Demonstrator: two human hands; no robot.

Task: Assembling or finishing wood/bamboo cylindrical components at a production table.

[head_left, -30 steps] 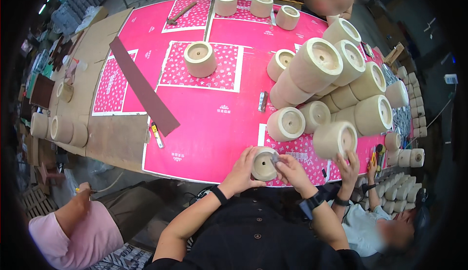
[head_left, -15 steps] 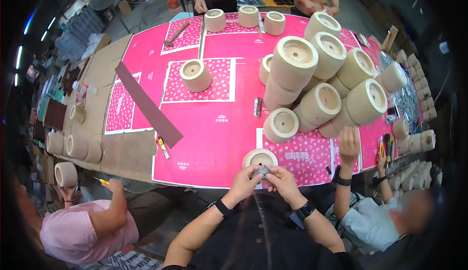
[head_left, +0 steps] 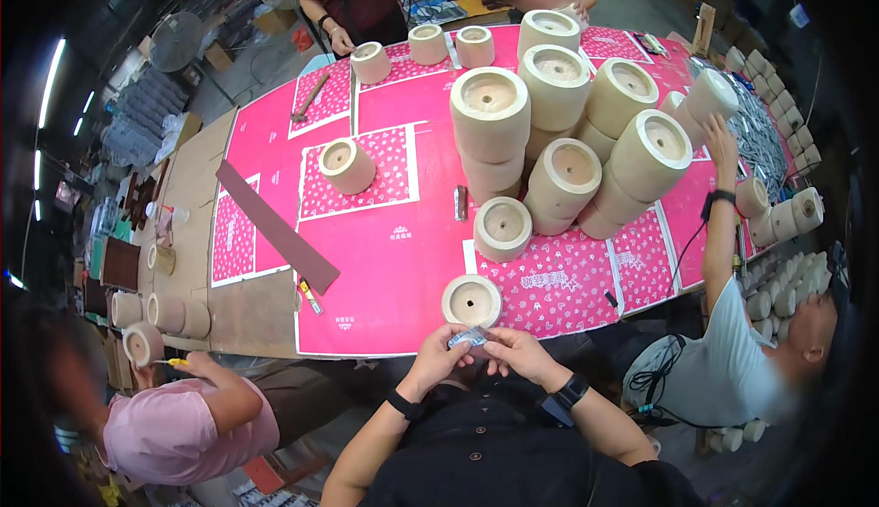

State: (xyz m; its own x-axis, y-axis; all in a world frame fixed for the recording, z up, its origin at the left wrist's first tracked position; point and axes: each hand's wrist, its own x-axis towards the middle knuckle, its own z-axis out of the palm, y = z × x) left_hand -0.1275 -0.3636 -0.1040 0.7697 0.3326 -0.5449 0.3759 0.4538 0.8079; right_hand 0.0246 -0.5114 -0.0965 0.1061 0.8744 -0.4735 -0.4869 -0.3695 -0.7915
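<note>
Both my hands pinch a small bluish-grey folded piece [head_left: 471, 338], perhaps a packet or a scrap of sheet; its kind is unclear. My left hand [head_left: 439, 358] grips its left side, and my right hand [head_left: 520, 358] closes on its right side. Just beyond my fingers stands a pale wooden cylinder [head_left: 471, 302], upright at the table's near edge, with a recessed top and a dark hole in the middle. Another short cylinder [head_left: 503, 229] stands behind it.
Stacked wooden cylinders [head_left: 490, 127] crowd the pink table [head_left: 403, 296] ahead right. A brown strip [head_left: 275, 223], a cutter knife [head_left: 310, 296] and a hammer [head_left: 311, 99] lie leftward. A left co-worker [head_left: 183, 425] works a cylinder with a yellow-handled tool; a right co-worker [head_left: 723, 360] reaches across.
The view has shifted. My hands have drawn slightly back from the near cylinder, still holding the piece. The right co-worker's arm has stretched out to a far cylinder.
</note>
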